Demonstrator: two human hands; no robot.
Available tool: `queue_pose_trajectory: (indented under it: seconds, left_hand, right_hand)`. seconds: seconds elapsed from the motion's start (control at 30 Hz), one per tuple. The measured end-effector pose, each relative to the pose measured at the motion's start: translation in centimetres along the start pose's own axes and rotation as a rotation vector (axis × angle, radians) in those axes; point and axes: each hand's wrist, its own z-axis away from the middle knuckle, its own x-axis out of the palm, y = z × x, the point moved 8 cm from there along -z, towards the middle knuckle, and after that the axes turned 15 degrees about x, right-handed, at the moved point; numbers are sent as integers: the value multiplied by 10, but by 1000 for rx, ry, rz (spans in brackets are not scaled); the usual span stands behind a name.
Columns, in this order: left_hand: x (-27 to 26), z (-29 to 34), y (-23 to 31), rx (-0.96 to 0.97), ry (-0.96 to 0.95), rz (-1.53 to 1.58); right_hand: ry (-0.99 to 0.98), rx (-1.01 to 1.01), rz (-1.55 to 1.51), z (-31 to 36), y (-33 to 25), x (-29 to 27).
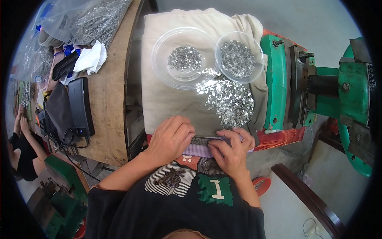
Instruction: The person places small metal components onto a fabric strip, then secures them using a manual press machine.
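Pinched over the right end of a dark ridged metal strip (200,141), my right hand (234,150) seems to steady it; my left hand (170,136) bunches its fingertips at the left end, and from here I cannot tell whether they grip anything. The strip lies crosswise between both hands, above purple checked cloth (197,150). On its far side, silvery metal chips (232,101) spread loose, probably for easy reach, before a wide clear tub (158,63) and a smaller tub (259,61).
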Motion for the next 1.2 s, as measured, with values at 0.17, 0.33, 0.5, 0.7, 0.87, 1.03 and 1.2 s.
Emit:
queue_pose_trajectory:
  seconds: [0.17,0.33,0.5,0.7,0.87,1.03,1.2]
  left_hand:
    - [7,3,4,2,-23,23]
    - [22,2,13,64,-78,81]
    - [31,-1,19,117,-96,69]
    - [42,-3,23,161,-134,13]
    - [45,-3,23,160,-170,-22]
    - [40,-2,24,157,-132,-3]
    - [42,2,22,150,-174,4]
  right_hand:
    - [52,-37,93,4,-4,-2]
    - [60,-7,66,4,-1,-4]
    - [62,86,-37,5,19,-16]
    - [103,134,-11,13,34,-22]
    - [106,110,-16,15,28,-18]
    - [93,31,17,12,15,-11]
    - [61,7,22,11,11,-7]
